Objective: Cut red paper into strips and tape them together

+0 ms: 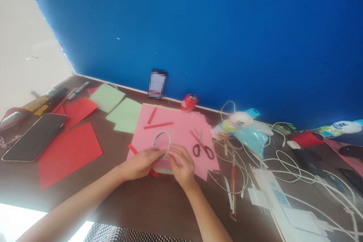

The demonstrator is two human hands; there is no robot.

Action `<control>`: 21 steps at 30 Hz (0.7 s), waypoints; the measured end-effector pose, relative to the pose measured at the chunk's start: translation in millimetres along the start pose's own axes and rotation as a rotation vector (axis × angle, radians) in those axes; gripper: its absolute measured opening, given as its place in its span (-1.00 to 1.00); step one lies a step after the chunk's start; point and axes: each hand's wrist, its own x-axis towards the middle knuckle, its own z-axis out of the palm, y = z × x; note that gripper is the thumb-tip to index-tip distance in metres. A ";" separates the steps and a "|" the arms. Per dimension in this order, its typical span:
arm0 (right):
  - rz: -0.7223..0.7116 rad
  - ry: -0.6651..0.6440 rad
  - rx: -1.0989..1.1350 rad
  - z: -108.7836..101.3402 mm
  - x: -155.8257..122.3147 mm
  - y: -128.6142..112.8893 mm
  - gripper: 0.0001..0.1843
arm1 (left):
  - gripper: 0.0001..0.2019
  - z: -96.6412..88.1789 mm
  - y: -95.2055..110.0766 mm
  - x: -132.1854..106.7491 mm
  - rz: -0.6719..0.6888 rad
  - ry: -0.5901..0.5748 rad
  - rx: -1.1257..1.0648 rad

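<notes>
A thin white ring that looks like a roll of tape point(169, 138) stands up from my fingers over the pink paper point(181, 123). My left hand point(143, 163) is closed on its lower left side. The fingertips of my right hand point(181, 164) pinch together at its lower right edge, touching the left fingertips. Red paper strips point(158, 125) lie on the pink sheets, and one pokes out beneath my left hand. Right of my hands, open scissors point(202, 145) with dark handles rest on the pink paper, across another red strip.
Red sheets point(72, 153), green sheets point(126, 113) and a dark-screened phone point(35, 136) lie left. At the blue wall are a second phone point(157, 83) and a red container point(189, 102). A white bottle point(235, 123), tangled cables point(292, 176) and a power strip point(272, 193) occupy the right.
</notes>
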 end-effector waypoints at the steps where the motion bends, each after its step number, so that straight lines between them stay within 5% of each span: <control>1: 0.006 0.002 0.003 0.2 -0.5 0.3 -0.77 | -0.51 0.9 -1.6 -0.8 0.001 0.001 0.014; 12: 0.107 -0.089 -0.003 -3.8 -0.7 3.1 -0.89 | -0.49 2.8 -11.4 -4.5 0.007 -0.005 0.069; 21: -0.029 -0.232 -0.174 -10.6 0.5 1.9 -0.86 | -0.45 4.4 -17.2 -5.0 0.002 0.006 0.104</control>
